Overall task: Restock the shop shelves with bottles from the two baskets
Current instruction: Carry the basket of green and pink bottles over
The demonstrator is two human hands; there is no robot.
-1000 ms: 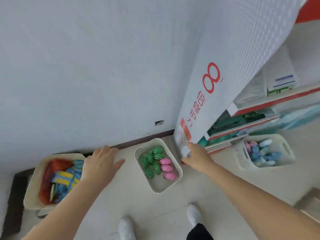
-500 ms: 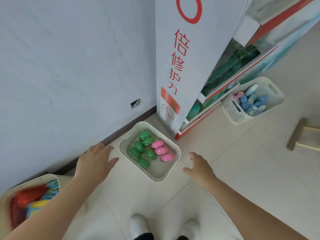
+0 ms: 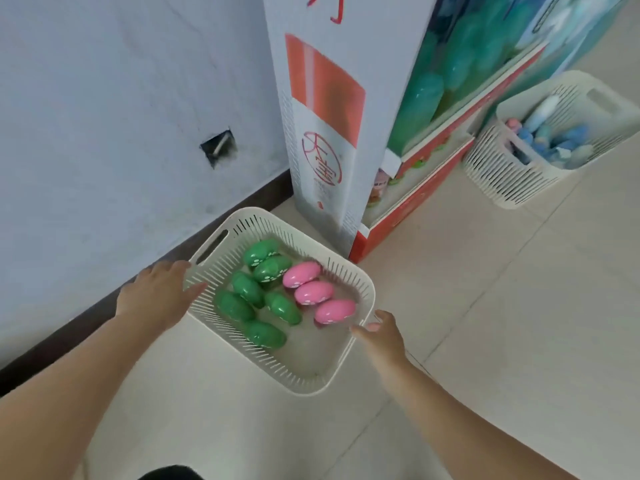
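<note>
Head view: two baskets stand on the floor [image 3: 485, 341]. The near basket [image 3: 304, 388] holds nine bottles lying flat: six green bottles [image 3: 272, 268] on its left side and three pink bottles [image 3: 313, 292] in a row on its right. The far basket [image 3: 512, 188], well beyond the near basket's right side, holds blue, pink and pale bottles too blurred to count.

Two grips are in view. The left grip [image 3: 156, 301] lies with straight fingers against the near basket's left rim, just below the handle slot, clasping nothing. The right grip [image 3: 382, 337] is loosely spread at the basket's right front corner, fingertips touching the rim, also holding nothing.

The wall [image 3: 104, 98] and its dark skirting [image 3: 270, 194] run close along the near basket's far left side. The shelf unit's white side panel [image 3: 329, 133] stands just past its far corner. Bare floor lies in front of the basket and to its right.

Half a second ago both grips hung apart from the near basket; now they touch its rim, and the camera sits closer to it.
</note>
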